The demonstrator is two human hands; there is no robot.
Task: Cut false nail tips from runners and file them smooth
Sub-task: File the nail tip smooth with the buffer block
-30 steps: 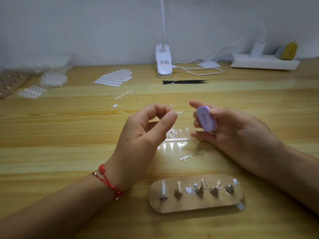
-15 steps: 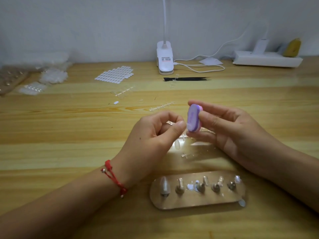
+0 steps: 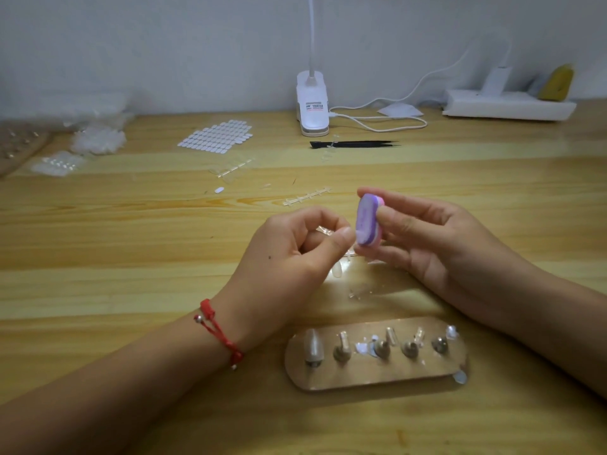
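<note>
My left hand [image 3: 295,254] pinches a small clear nail tip [image 3: 323,230] between thumb and forefinger, and the tip is mostly hidden by the fingers. My right hand [image 3: 423,238] holds a small purple oval file block [image 3: 367,221] upright, its flat face turned toward my left thumb and touching or nearly touching the tip. Under the hands lie clear runner pieces with nail tips [image 3: 341,267]. A bare runner [image 3: 307,197] lies just beyond the hands.
A brown oval stand [image 3: 377,377] with several pegs sits close in front, one peg carrying a nail tip [image 3: 313,348]. Farther back are a sheet of white stickers [image 3: 215,136], black tweezers [image 3: 354,144], a white clip lamp [image 3: 312,106], a power strip [image 3: 507,106] and bags of tips [image 3: 98,139].
My right hand turned the file block from face-up to upright and brought it against my left thumb. My left hand dropped a little and closed tighter on the tip.
</note>
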